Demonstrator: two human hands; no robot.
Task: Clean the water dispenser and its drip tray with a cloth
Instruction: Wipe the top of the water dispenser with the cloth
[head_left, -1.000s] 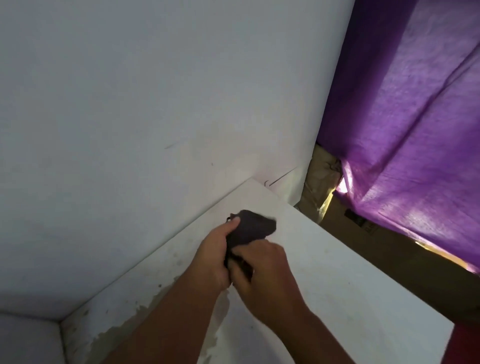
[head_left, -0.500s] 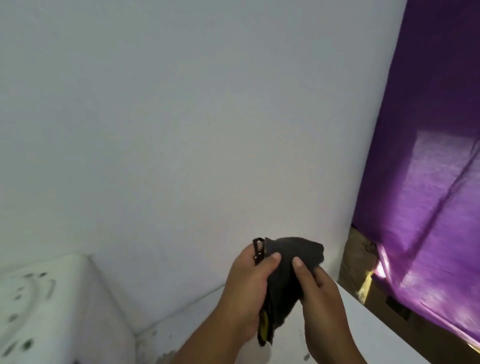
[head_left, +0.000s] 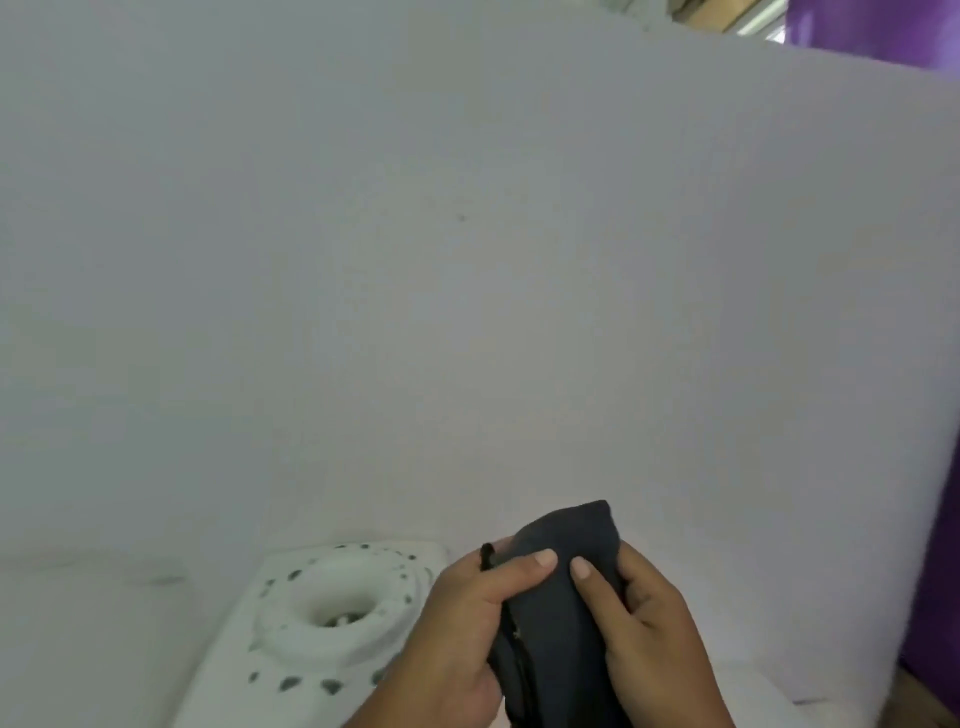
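Observation:
A dark folded cloth (head_left: 558, 613) is held upright between both my hands at the bottom centre of the head view. My left hand (head_left: 462, 629) grips its left side, thumb laid across the front. My right hand (head_left: 644, 634) grips its right side, thumb on the front too. To the left of my hands lies the white top of the water dispenser (head_left: 332, 618), with a round bottle socket ringed by small dark openings. My left hand covers the dispenser's right edge. The drip tray is not in view.
A plain white wall (head_left: 467, 286) fills most of the view behind the dispenser. A purple curtain (head_left: 935, 597) hangs along the right edge. A white surface (head_left: 753, 686) shows to the right of my right hand.
The view has swung left and the dispenser top has come into sight beside my hands. Both hands keep hold of the cloth, which now stands more spread between them.

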